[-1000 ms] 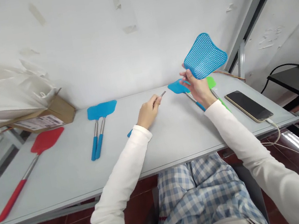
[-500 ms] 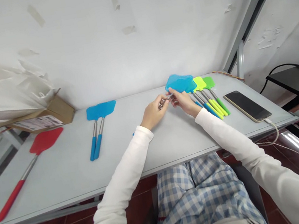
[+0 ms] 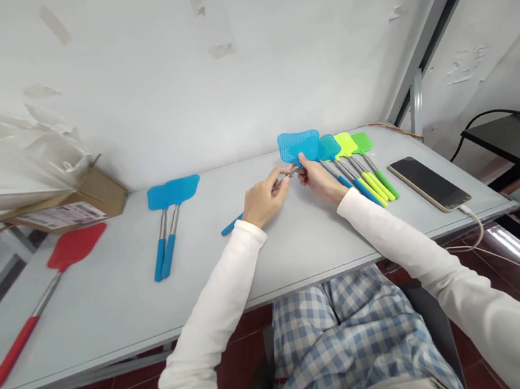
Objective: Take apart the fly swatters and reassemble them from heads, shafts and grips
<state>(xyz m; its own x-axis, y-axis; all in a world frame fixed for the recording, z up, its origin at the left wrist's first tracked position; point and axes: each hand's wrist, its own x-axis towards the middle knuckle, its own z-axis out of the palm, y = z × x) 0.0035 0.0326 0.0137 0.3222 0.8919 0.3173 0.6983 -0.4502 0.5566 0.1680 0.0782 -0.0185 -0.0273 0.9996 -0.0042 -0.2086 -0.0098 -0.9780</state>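
Note:
Both hands hold one blue fly swatter (image 3: pixel 299 145) above the grey table. My left hand (image 3: pixel 265 199) is closed round its metal shaft, and the blue handle end sticks out below that hand. My right hand (image 3: pixel 318 179) pinches the swatter where the shaft meets the mesh head, thumb on the blue plastic. Just right of my right hand lies a row of several fly swatters in blue, yellow (image 3: pixel 345 143) and green (image 3: pixel 362 142), heads toward the wall. Two blue swatters (image 3: pixel 181 189) lie side by side to the left.
A red fly swatter (image 3: pixel 76 245) lies at the far left of the table (image 3: pixel 217 296). Behind it stands an opened cardboard box (image 3: pixel 101 190) with white plastic. A phone (image 3: pixel 430 183) with a white cable lies at the right. The white wall (image 3: pixel 234 105) rises behind.
The held blue swatter has turned so its mesh head faces me more and sits slightly further left. More of its blue handle shows beside my left hand.

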